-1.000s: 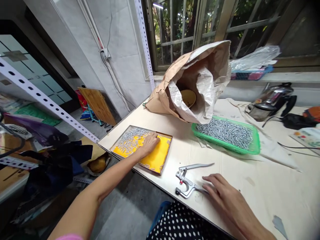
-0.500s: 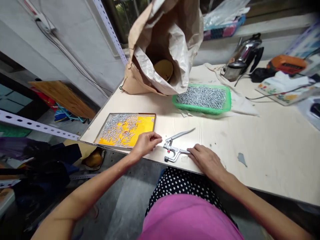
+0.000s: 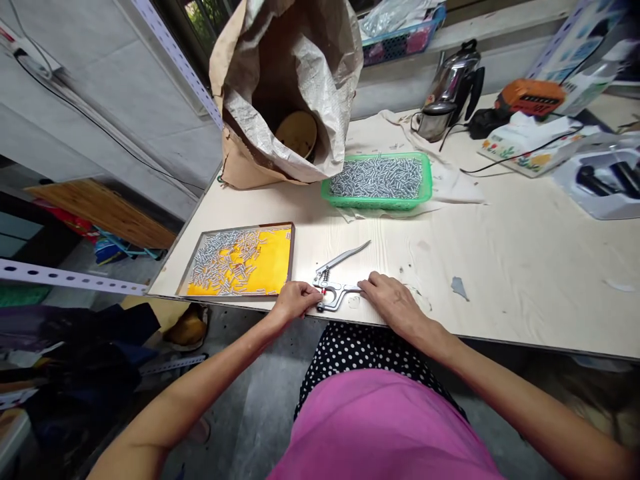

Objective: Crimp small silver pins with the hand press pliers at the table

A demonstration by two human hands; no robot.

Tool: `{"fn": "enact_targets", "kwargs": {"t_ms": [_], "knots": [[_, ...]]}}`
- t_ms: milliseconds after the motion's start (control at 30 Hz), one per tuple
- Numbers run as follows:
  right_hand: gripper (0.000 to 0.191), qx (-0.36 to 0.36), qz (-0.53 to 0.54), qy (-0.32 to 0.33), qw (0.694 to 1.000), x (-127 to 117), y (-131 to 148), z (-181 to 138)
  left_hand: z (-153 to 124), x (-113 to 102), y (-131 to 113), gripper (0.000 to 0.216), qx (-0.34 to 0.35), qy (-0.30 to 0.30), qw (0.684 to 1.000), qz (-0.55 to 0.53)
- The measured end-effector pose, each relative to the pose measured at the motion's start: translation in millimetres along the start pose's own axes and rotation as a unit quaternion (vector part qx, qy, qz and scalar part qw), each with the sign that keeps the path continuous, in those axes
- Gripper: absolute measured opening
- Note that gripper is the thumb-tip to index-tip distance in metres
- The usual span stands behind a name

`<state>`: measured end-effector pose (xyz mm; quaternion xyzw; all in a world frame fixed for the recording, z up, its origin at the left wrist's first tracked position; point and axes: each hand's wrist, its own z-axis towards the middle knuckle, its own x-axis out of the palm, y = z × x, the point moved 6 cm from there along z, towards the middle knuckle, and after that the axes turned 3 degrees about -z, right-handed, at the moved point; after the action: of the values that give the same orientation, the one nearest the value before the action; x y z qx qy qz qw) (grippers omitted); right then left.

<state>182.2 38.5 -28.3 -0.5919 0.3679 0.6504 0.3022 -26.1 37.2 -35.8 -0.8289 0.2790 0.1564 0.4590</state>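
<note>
A pair of metal snap-fastener pliers (image 3: 345,289) lies on the tabletop near its front edge, handles spread, with a red tip inside the jaw. My right hand (image 3: 395,303) rests on the table with its fingers closed on the end of the lower handle. The fingertips of my left hand (image 3: 295,299) are pinched together right at the jaw; whatever they hold is too small to make out. Just left of them is a shallow tray (image 3: 293,250) with a yellow bottom, strewn with small silver metal pins (image 3: 220,260).
Behind the pliers stands a green plastic basket (image 3: 427,193) full of similar metal pieces. A large open paper sack (image 3: 250,160) holds a round container. A steel kettle (image 3: 453,80), an orange tool (image 3: 530,97) and a tissue pack (image 3: 530,147) sit at the back right. A grey scrap (image 3: 459,288) lies to the right.
My left hand has moved from beside the pliers to their jaw, fingers still pinched. My right hand stays on the handle. The whole view has shifted slightly.
</note>
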Motion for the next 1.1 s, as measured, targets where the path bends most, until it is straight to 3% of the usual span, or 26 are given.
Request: {"fn": "enact_targets", "kwargs": {"t_ms": [200,433,533,667,767,867,1000,1100], "knots": [[0.016,-0.006,0.002,-0.029,1.0,0.8,-0.2,-0.7,5.1,3.6,-0.1,0.031,-0.032,0.057,0.997,-0.034],[0.015,-0.003,0.018,-0.007,1.0,0.0,0.2,-1.3,8.8,7.7,-13.4,0.046,-0.04,0.166,0.984,0.042],[0.016,-0.021,0.054,-0.014,0.998,-5.2,-5.6,-0.4,8.5,7.4,-10.5,0.043,-0.044,0.149,0.987,0.043],[0.079,-0.058,0.075,-0.022,0.995,-12.1,-23.7,16.8,5.2,6.8,-2.3,0.033,-0.057,0.106,0.993,0.013],[0.101,-0.096,0.076,0.048,0.991,-6.5,-32.9,38.9,2.9,7.1,0.6,0.034,-0.056,0.09,0.994,0.005],[0.105,-0.125,0.066,0.098,0.985,-3.5,-33.0,54.5,2.1,7.4,1.6,0.037,-0.055,0.085,0.995,0.001],[0.098,-0.129,0.049,0.074,0.988,-9.8,-27.6,59.2,2.7,7.9,2.1,0.038,-0.06,0.084,0.995,-0.007],[0.082,-0.122,0.04,0.059,0.99,-12.0,-25.2,55.3,2.0,8.2,2.5,0.038,-0.072,0.081,0.994,-0.005]]}}
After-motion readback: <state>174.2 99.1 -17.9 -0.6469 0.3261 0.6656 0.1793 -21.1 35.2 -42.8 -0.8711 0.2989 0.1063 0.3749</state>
